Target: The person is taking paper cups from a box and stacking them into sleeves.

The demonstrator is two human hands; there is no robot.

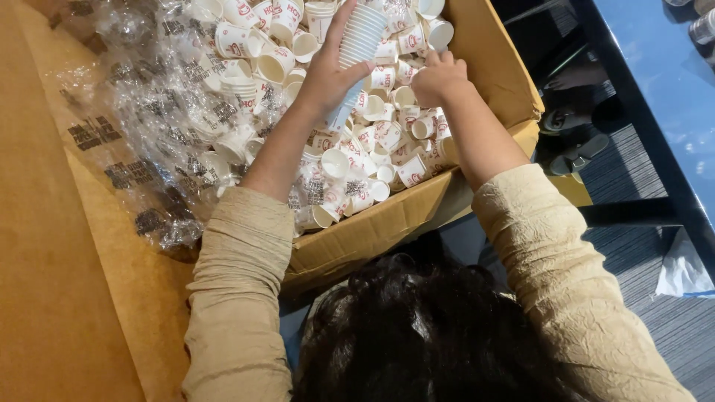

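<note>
A dark carpeted floor [655, 298] lies right of a big cardboard box [491, 67] heaped with loose paper cups [372, 141]. The left hand [328, 74] has its fingers wrapped round a stack of cups [361, 33], apparently mid-stacking. The right hand [439, 74] is curled over loose cups; whether it pinches one is hidden. Adding one means seating it squarely. The stack's top is cut off.

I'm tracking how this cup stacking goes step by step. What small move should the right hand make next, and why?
Probably lift one loose cup and slide it onto the stack of cups. The right hand is closed down among the loose cups in the cardboard box, while the left hand holds the stack up beside it.
</note>
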